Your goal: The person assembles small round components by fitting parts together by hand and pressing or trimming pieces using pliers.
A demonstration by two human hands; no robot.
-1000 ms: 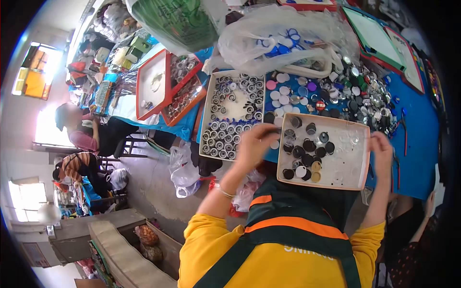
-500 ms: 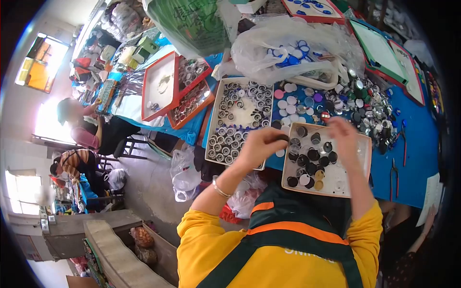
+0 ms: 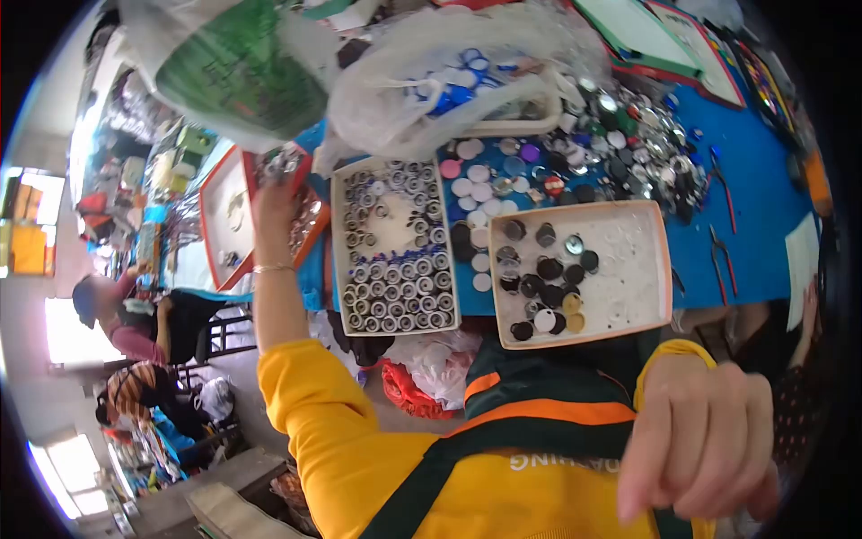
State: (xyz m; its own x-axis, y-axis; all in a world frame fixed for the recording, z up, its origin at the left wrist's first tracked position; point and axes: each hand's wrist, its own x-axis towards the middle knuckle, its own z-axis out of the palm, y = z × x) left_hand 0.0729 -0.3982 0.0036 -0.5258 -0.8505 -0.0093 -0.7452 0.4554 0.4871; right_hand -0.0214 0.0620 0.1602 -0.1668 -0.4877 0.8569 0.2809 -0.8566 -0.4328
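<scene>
My left hand [image 3: 277, 202] reaches over the red-edged box [image 3: 299, 171] of small metal parts, its fingers blurred against the parts. My right hand [image 3: 700, 436] is close to the camera at the lower right, fingers curled down; whatever they may hold is hidden. Between my arms a shallow cardboard box [image 3: 633, 269] holds black, clear, white and gold round pieces in its left half. To its left, a white box [image 3: 453, 310] contains many ring-shaped metal pieces, with a bare patch in its upper part.
Loose round pieces [image 3: 620, 148] are heaped on the blue tabletop [image 3: 763, 189]. Red-handled pliers [image 3: 724, 265] lie at the right. A clear plastic bag [image 3: 377, 99] covers a tray with blue pieces. A green-printed bag [image 3: 242, 81] stands upper left. Two other people are at the far left.
My left hand has moved from beside the cardboard box to the red-edged box at the left. My right hand has left the cardboard box and come down towards the camera. The view has shifted.
</scene>
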